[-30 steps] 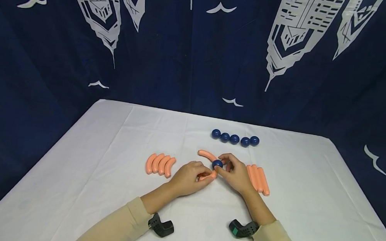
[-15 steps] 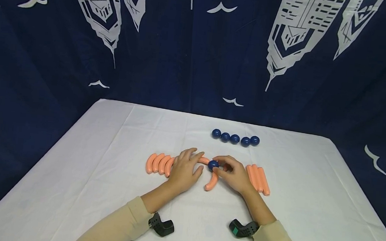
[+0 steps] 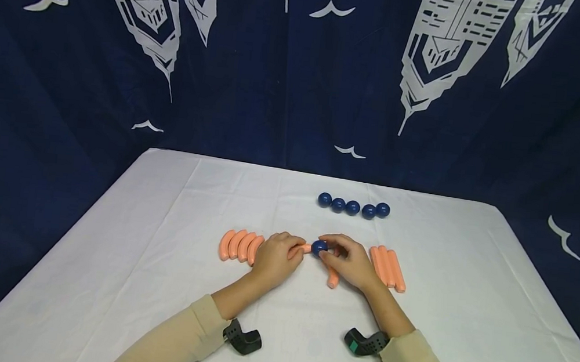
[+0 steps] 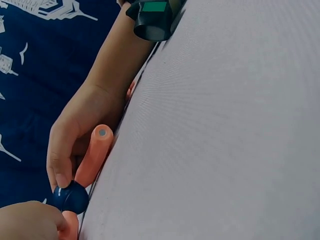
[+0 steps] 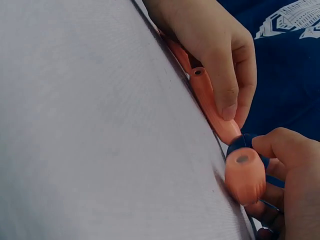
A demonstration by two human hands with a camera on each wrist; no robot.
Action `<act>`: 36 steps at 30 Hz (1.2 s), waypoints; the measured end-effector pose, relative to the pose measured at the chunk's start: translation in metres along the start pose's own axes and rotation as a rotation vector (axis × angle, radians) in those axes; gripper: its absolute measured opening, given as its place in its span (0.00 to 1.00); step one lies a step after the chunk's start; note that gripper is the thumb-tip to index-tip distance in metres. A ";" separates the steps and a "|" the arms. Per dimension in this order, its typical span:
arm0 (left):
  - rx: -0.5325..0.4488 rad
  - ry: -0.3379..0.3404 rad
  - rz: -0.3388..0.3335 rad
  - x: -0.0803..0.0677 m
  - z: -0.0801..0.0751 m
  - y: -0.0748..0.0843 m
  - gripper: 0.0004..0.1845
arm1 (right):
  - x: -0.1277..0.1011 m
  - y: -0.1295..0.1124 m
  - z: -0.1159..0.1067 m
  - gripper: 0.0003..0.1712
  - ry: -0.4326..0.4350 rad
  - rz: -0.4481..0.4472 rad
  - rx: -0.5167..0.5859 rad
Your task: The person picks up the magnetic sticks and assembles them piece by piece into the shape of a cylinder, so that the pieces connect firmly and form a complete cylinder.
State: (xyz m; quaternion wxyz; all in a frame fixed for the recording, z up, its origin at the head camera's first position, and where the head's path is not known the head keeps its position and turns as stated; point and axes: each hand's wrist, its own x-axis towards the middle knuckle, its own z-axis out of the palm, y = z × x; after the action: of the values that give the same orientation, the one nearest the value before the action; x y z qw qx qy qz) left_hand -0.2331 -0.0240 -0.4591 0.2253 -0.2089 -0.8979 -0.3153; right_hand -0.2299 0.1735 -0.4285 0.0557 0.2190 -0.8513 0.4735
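At the middle of the white table (image 3: 154,284), my right hand (image 3: 327,251) pinches a dark blue ball (image 3: 319,247). Two orange tube pieces stick out of the ball. One orange piece (image 3: 333,278) points toward me under the right hand. My left hand (image 3: 296,250) grips the other orange piece (image 3: 306,247) on the ball's left. In the right wrist view, the left hand's fingers (image 5: 220,60) curl over that curved piece (image 5: 207,100), which meets the ball (image 5: 245,145). In the left wrist view, the right hand (image 4: 75,140) holds the ball (image 4: 70,196) with an orange piece (image 4: 95,155) beside it.
A row of several blue balls (image 3: 352,207) lies farther back. Several curved orange pieces (image 3: 239,246) lie left of the hands, and three straight orange pieces (image 3: 389,268) lie on the right. Black wrist cameras (image 3: 242,339) sit on both forearms. A dark blue curtain (image 3: 299,88) hangs behind.
The left hand let go of the near orange piece, reached over the far-left piece and now grips it. The near piece swung right, under the right hand.
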 end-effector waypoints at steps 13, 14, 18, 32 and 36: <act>-0.055 -0.041 -0.051 0.000 -0.005 0.004 0.10 | 0.006 0.030 0.006 0.18 0.028 0.062 -0.022; -0.055 -0.044 -0.054 0.000 -0.005 0.004 0.10 | 0.006 0.029 0.006 0.18 0.036 0.067 -0.027; -0.058 -0.061 -0.064 -0.001 -0.005 0.004 0.10 | 0.006 0.030 0.007 0.17 0.074 0.084 -0.056; -0.120 -0.080 0.012 -0.002 -0.001 0.000 0.06 | 0.008 0.037 0.004 0.25 0.161 0.119 -0.157; -0.132 -0.081 -0.006 -0.002 -0.002 0.000 0.07 | 0.008 0.038 0.004 0.23 0.157 0.087 -0.158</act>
State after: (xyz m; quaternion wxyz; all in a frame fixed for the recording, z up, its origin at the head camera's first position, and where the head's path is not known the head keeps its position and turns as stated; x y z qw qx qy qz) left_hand -0.2312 -0.0256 -0.4585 0.1736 -0.2332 -0.8841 -0.3659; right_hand -0.2527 0.1844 -0.4578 0.1186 0.1388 -0.8878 0.4225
